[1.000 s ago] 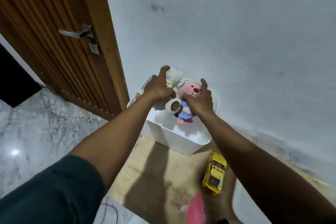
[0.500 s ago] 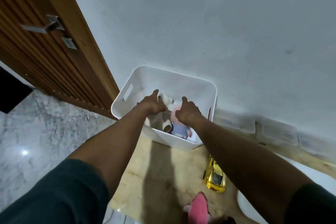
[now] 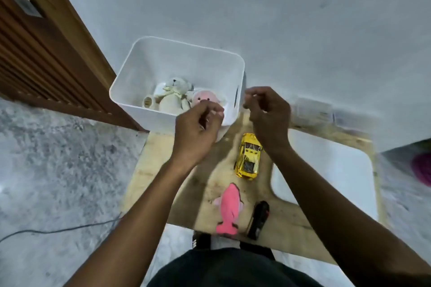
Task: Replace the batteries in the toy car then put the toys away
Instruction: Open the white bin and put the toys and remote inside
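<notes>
Left hand (image 3: 198, 128), right hand (image 3: 268, 119) withdrawn from bin (image 3: 177, 53), slack, empty; toy car (image 3: 248, 156) aligned wallward.

No word, number or brand can be read anywhere in the head view. The yellow toy car (image 3: 247, 158) has pale lines across its windscreen, but they are too blurred to tell as letters. The pale box (image 3: 312, 109) at the foot of the wall is smeared as well, and nothing on it can be made out.
</notes>
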A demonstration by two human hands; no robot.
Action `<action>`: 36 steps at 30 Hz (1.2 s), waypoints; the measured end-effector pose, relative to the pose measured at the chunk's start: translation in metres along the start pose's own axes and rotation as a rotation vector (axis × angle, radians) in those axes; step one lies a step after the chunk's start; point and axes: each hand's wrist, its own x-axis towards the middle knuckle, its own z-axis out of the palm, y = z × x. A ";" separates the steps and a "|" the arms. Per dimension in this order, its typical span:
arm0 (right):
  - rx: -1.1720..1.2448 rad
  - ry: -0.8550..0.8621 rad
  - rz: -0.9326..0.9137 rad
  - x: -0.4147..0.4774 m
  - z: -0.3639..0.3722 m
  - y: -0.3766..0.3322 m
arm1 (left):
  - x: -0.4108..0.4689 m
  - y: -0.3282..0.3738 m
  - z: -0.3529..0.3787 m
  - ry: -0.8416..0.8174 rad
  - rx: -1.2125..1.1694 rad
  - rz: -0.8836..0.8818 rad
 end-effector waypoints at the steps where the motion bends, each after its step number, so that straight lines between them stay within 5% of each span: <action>1: -0.006 0.011 0.043 -0.021 -0.015 0.008 | -0.022 -0.010 0.007 -0.049 0.008 -0.036; 8: -0.399 -0.244 0.399 -0.155 -0.082 0.098 | -0.116 -0.085 0.044 -0.659 0.470 -0.316; 14: -0.633 -0.498 0.626 -0.195 -0.080 0.128 | -0.142 -0.106 0.063 -0.771 0.579 -0.379; 21: -0.492 -0.371 0.560 -0.204 -0.071 0.131 | -0.148 -0.110 0.066 -0.609 0.376 -0.351; 29: -0.092 -0.128 0.194 -0.170 -0.059 0.060 | -0.119 -0.061 0.025 -0.152 0.064 -0.118; 36: 0.105 -0.070 -0.064 -0.049 -0.010 -0.032 | -0.001 0.024 -0.036 0.221 -0.029 0.122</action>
